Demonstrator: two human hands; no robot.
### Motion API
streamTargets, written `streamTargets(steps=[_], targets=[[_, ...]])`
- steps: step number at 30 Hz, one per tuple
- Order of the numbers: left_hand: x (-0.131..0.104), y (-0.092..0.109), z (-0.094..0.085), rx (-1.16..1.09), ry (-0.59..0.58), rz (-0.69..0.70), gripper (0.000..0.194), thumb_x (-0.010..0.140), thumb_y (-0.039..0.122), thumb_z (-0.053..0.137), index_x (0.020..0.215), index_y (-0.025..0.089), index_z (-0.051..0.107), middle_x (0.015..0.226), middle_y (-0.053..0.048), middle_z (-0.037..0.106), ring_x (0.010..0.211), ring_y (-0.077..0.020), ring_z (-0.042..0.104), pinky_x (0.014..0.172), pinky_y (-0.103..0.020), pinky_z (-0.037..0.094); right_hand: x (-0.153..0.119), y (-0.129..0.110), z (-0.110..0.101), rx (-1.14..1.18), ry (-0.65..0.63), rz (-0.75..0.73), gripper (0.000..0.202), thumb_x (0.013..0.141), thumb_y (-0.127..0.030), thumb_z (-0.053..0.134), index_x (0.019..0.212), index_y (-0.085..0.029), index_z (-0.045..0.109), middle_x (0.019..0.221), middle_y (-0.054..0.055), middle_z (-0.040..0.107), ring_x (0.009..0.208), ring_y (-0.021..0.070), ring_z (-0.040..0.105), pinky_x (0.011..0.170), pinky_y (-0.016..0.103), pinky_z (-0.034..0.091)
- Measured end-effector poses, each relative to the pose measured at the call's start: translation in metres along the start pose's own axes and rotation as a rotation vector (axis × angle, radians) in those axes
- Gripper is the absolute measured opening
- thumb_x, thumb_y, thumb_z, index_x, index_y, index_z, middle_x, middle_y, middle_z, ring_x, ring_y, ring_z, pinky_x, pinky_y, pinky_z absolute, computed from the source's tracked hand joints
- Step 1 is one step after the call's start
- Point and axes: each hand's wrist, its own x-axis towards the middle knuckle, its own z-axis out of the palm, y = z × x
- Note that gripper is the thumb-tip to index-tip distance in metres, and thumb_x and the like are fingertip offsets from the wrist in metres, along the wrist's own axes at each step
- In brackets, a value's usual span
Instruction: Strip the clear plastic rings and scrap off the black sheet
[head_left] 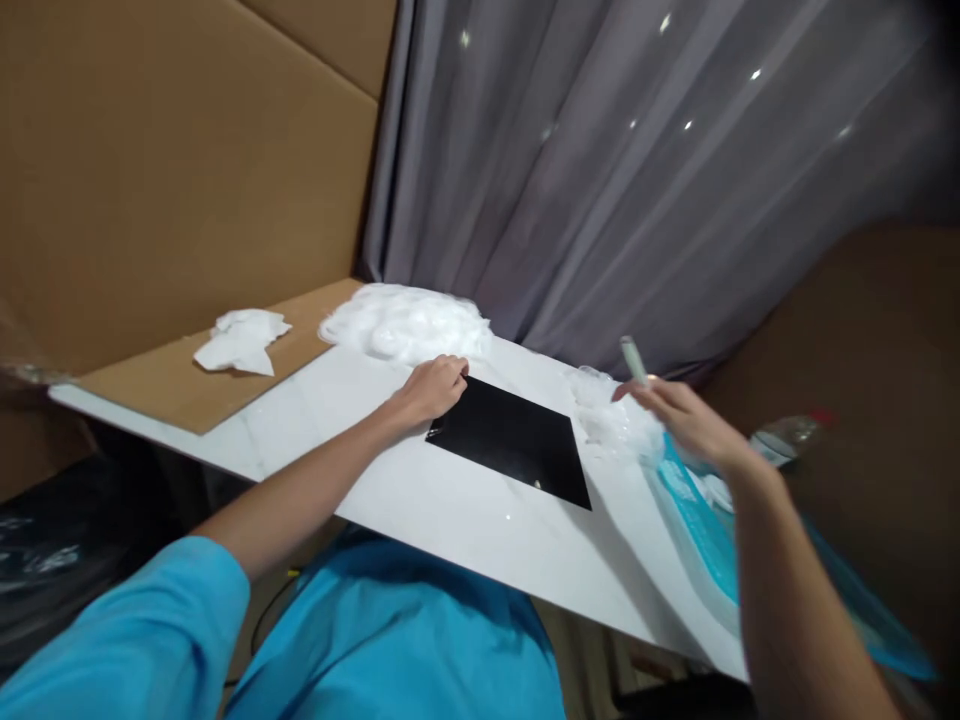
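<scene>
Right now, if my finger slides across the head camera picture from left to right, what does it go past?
Crumpled white tissue, big fluffy white pile, shiny black sheet, pale stick in the right hand, clear bottle with a red cap.

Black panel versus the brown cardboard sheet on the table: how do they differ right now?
The black panel is dark and glossy, with small reflections; the cardboard sheet is brown and dull. The cardboard sheet looks larger than the black panel. The left hand is at a corner of the black panel, while crumpled white tissue lies on the cardboard sheet. Both lie flat.
</scene>
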Motion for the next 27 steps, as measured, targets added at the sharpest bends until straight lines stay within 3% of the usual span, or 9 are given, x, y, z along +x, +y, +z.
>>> streamTargets(steps=[3, 6, 9, 13, 16, 19, 22, 27], targets=[[0.009, -0.004, 0.002, 0.159, 0.035, -0.052, 0.029, 0.107, 0.022, 0.051, 0.123, 0.019, 0.074, 0.123, -0.019, 0.075, 0.121, -0.0315, 0.069, 0.105, -0.044, 0.049, 0.005, -0.028, 0.062, 0.173, -0.179, -0.023, 0.063, 0.110, -0.073, 0.038, 0.099, -0.032, 0.084, 0.113, 0.011, 0.081, 0.112, 0.0365, 0.073, 0.108, 0.050, 0.053], [0.018, -0.016, 0.002, 0.320, 0.030, -0.066, 0.029, 0.103, 0.022, 0.056, 0.126, 0.022, 0.073, 0.122, -0.017, 0.074, 0.122, -0.0324, 0.068, 0.107, -0.045, 0.049, 0.010, -0.029, 0.113, 0.160, -0.060, 0.067, 0.064, 0.111, -0.069, 0.030, 0.087, -0.033, 0.078, 0.102, 0.010, 0.081, 0.105, 0.0375, 0.072, 0.105, 0.054, 0.054], [0.025, -0.037, -0.008, 0.450, 0.037, -0.076, 0.040, 0.100, 0.021, 0.058, 0.139, 0.023, 0.068, 0.130, -0.018, 0.072, 0.128, -0.0348, 0.065, 0.111, -0.049, 0.046, 0.006, -0.006, 0.140, 0.084, 0.036, 0.004, 0.055, 0.112, -0.065, 0.035, 0.084, -0.034, 0.072, 0.090, 0.008, 0.078, 0.096, 0.0362, 0.072, 0.107, 0.055, 0.051], [0.029, -0.064, -0.026, 0.560, 0.017, -0.105, 0.041, 0.100, 0.027, 0.059, 0.140, 0.019, 0.064, 0.133, -0.022, 0.070, 0.133, -0.0415, 0.061, 0.112, -0.056, 0.043, -0.008, 0.037, 0.149, 0.032, 0.082, 0.001, 0.055, 0.112, -0.060, 0.037, 0.080, -0.030, 0.071, 0.080, 0.009, 0.076, 0.086, 0.0346, 0.072, 0.095, 0.049, 0.051], [0.033, -0.079, -0.035, 0.593, -0.079, -0.057, 0.030, 0.103, 0.029, 0.059, 0.130, 0.021, 0.066, 0.123, -0.018, 0.073, 0.121, -0.0369, 0.066, 0.108, -0.050, 0.045, -0.011, 0.058, 0.153, 0.029, 0.115, 0.061, 0.059, 0.113, -0.058, 0.036, 0.080, -0.026, 0.072, 0.081, 0.010, 0.076, 0.082, 0.0325, 0.071, 0.084, 0.043, 0.049], [0.041, -0.083, -0.037, 0.608, -0.175, 0.028, 0.029, 0.105, 0.029, 0.058, 0.132, 0.022, 0.066, 0.121, -0.014, 0.072, 0.116, -0.0333, 0.068, 0.107, -0.046, 0.046, -0.009, 0.063, 0.158, 0.042, 0.135, 0.126, 0.057, 0.114, -0.058, 0.039, 0.081, -0.024, 0.071, 0.083, 0.011, 0.077, 0.083, 0.0295, 0.070, 0.085, 0.038, 0.047], [0.052, -0.079, -0.032, 0.599, -0.255, 0.120, 0.034, 0.102, 0.034, 0.064, 0.135, 0.025, 0.066, 0.130, -0.013, 0.068, 0.124, -0.0335, 0.064, 0.109, -0.044, 0.046, -0.008, 0.061, 0.160, 0.080, 0.148, 0.146, 0.053, 0.115, -0.054, 0.044, 0.083, -0.023, 0.072, 0.084, 0.010, 0.077, 0.085, 0.0268, 0.068, 0.087, 0.034, 0.046], [0.070, -0.070, -0.019, 0.544, -0.316, 0.192, 0.028, 0.096, 0.033, 0.069, 0.122, 0.024, 0.073, 0.130, -0.013, 0.069, 0.127, -0.0344, 0.062, 0.114, -0.045, 0.043, -0.010, 0.055, 0.160, 0.074, 0.141, 0.125, 0.051, 0.117, -0.051, 0.047, 0.083, -0.022, 0.072, 0.083, 0.008, 0.076, 0.084, 0.0247, 0.067, 0.089, 0.032, 0.044]])
